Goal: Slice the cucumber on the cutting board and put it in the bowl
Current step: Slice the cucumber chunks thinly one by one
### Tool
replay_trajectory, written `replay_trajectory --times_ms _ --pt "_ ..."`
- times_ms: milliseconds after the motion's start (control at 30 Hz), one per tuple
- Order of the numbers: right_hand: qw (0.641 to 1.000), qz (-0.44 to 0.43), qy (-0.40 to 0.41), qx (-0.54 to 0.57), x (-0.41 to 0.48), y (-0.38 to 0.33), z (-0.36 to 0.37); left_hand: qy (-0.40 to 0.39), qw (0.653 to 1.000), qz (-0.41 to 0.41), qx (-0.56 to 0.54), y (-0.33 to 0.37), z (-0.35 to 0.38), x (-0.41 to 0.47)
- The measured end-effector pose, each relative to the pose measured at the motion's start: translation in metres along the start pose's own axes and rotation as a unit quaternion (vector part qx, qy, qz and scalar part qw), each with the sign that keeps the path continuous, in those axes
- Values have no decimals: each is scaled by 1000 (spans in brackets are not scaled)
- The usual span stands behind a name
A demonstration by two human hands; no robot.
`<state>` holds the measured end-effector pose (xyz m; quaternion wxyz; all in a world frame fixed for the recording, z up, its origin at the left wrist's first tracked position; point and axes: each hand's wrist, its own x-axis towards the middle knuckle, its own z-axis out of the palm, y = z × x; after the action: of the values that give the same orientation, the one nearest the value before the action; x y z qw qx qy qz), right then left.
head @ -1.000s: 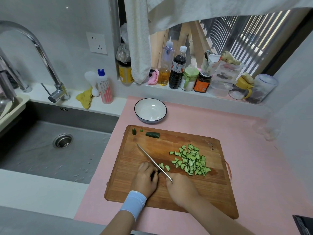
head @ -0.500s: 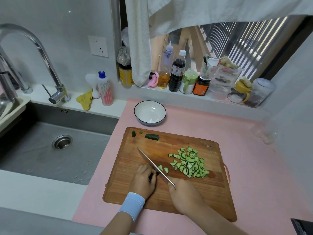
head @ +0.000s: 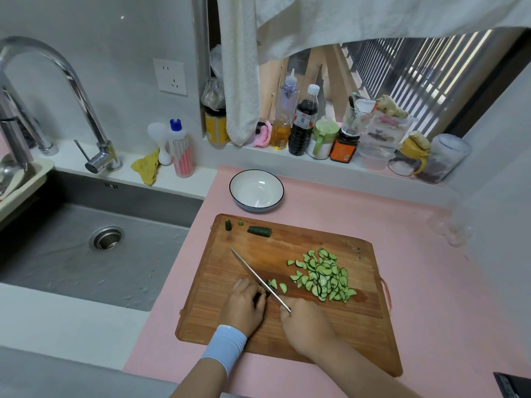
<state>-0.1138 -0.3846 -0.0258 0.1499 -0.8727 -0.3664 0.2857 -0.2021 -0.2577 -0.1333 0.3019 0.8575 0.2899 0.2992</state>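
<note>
A wooden cutting board (head: 258, 254) lies on the pink counter. A pile of green cucumber slices (head: 323, 275) covers its right middle. My left hand (head: 244, 304), with a light blue wristband, holds down a small dark cucumber stub that is mostly hidden under its curled fingers. My right hand (head: 306, 326) grips the handle of a knife (head: 258, 275) whose blade slants up-left and cuts beside the left fingers. Two fresh slices (head: 278, 285) lie right of the blade. A dark cucumber end piece (head: 259, 231) and two small bits (head: 233, 224) sit at the board's far left edge. An empty white bowl (head: 238, 182) stands behind the board.
A steel sink (head: 94, 239) with a tap (head: 57, 90) lies to the left. Bottles and jars (head: 304, 124) line the window ledge behind the bowl. A detergent bottle (head: 180, 150) and a yellow cloth (head: 146, 168) sit by the sink.
The head view has shifted slightly. The knife blade and both hands stay in nearly the same spot near the board's front, with fresh slices lying right of the blade.
</note>
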Motion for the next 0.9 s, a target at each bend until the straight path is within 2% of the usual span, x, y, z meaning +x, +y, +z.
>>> replay_trajectory --times_ms 467,900 --pt "1000 -6 19 0 -13 6 1 -3 1000 -1 9 -2 1 -1" --pt "1000 9 -4 18 3 4 0 9 1000 10 0 0 0 0"
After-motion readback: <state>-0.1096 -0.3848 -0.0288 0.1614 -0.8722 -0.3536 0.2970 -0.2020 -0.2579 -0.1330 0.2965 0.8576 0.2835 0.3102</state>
